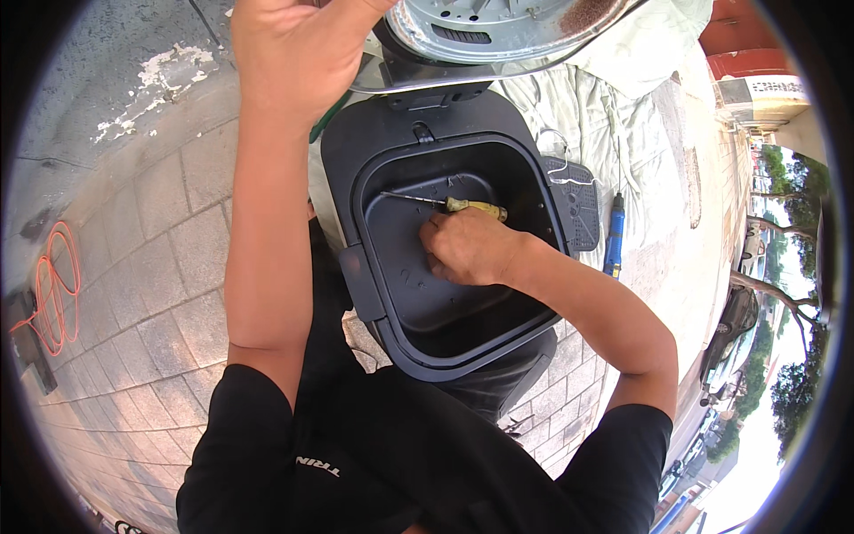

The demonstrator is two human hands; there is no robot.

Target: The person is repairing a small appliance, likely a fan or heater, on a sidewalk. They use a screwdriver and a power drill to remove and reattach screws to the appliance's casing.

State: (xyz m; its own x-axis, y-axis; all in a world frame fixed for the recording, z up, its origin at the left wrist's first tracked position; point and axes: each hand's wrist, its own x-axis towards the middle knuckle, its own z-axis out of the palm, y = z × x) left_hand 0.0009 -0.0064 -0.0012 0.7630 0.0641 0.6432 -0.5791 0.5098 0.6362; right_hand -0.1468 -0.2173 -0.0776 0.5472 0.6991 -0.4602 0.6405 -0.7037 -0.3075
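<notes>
A black, square-cornered air-fryer-like appliance body [347,160] stands in front of me with its deep cavity facing up. My right hand [467,247] reaches into the cavity, its fingers curled downward near the floor; whatever they pinch is hidden. Beside its knuckles lies a screwdriver [476,208] with a yellowish handle, its shaft pointing left. Several tiny dark pieces, seemingly screws, are scattered on the cavity floor. My left hand [302,53] is at the top edge, thumb against the raised, hinged lid [498,40] with its round metal underside; the other fingers are mostly cut off.
A pale cloth [640,151] lies under and behind the appliance. To the right are a dark perforated plate [571,209], a white wire and a blue pen-like tool [615,236]. An orange cable [58,289] coils on the paving at left.
</notes>
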